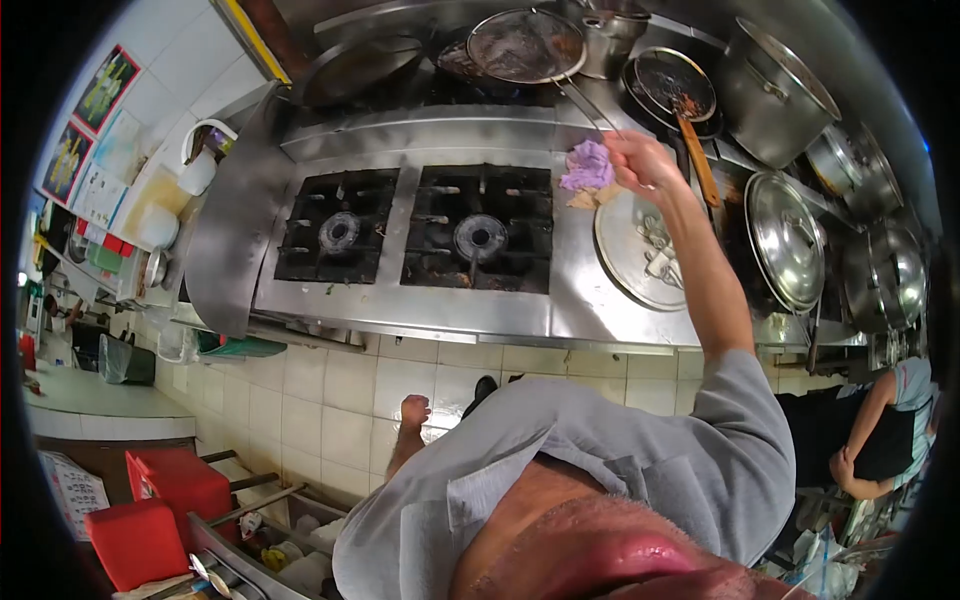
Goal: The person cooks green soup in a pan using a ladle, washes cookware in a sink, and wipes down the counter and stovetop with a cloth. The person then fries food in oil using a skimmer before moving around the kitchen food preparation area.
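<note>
Two hands (645, 165) (415, 411), stove's front edge (450, 315) between

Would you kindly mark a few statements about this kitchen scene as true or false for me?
1. The right grip holds the mesh strainer by its handle. True.
2. The left grip holds a wooden-handled pan. False: it is away from the stove, seen against the tiled floor.
3. A purple cloth is close by the right grip. True.
4. Pots stand on the two front burners. False: both are bare.
5. The shiny lid lies to the right of those burners. True.
</note>
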`<state>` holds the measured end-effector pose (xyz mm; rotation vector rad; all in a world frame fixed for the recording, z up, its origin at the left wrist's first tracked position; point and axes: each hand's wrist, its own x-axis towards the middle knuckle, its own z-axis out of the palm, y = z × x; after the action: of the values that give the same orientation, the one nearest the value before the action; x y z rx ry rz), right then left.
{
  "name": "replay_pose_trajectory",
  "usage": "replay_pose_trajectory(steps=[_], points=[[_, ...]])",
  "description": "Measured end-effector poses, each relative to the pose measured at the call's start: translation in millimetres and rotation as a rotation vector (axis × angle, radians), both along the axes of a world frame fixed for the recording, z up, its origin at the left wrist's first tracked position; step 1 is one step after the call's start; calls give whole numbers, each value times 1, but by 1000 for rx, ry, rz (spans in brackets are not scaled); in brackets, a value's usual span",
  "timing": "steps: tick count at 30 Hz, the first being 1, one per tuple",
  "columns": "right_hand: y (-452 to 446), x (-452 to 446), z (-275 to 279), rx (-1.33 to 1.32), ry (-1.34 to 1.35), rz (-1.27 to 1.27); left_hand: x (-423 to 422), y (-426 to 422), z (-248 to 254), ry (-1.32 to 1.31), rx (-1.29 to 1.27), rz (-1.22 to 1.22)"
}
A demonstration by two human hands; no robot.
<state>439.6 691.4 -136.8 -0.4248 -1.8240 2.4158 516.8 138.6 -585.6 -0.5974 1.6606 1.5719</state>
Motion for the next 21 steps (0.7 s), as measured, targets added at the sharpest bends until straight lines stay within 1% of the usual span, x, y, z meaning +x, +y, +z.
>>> replay_pose_trajectory(steps=[1,2,3,5,6,8,9,10,11,12,13,14,15,16,18,19,21], points=[[-3,-30,-4,131,21,-4,-4,1,10,66,-79,49],[-4,-57,-6,403,14,-40,-12,1,17,131,-160,98],[-4,-83,-7,672,3,-78,-13,-5,21,135,-172,113],[3,-128,-13,1205,-73,-287,-5,-26,19,151,-181,163],[23,-153,-26,1658,-81,-357,5,-40,14,160,-187,202],[19,-165,-8,1719,-287,-327,38,-89,-19,762,-283,-245],[19,-170,-8,1717,-292,-327,50,-108,-29,815,-339,-326],[22,-175,-8,1565,-297,-309,67,-121,-41,484,-305,-180],[26,-179,-9,1411,-300,-291,79,-127,-54,86,-250,117],[36,-189,-15,1407,-304,-289,92,-133,-61,-71,-262,225],[49,-201,-26,1218,-351,-182,102,-141,-57,-81,-335,75],[45,-203,-24,1027,-393,-79,110,-148,-56,65,-460,-253],[43,-198,-25,805,-243,-92,116,-150,-57,198,-575,-513],[39,-199,-20,806,-246,-96,118,-150,-57,222,-590,-577],[31,-201,-13,585,-316,10,114,-150,-59,272,-588,-661],[22,-201,-8,586,-317,7,108,-149,-59,289,-561,-666],[1,-197,-1,360,-353,-2,89,-146,-58,321,-447,-621]])
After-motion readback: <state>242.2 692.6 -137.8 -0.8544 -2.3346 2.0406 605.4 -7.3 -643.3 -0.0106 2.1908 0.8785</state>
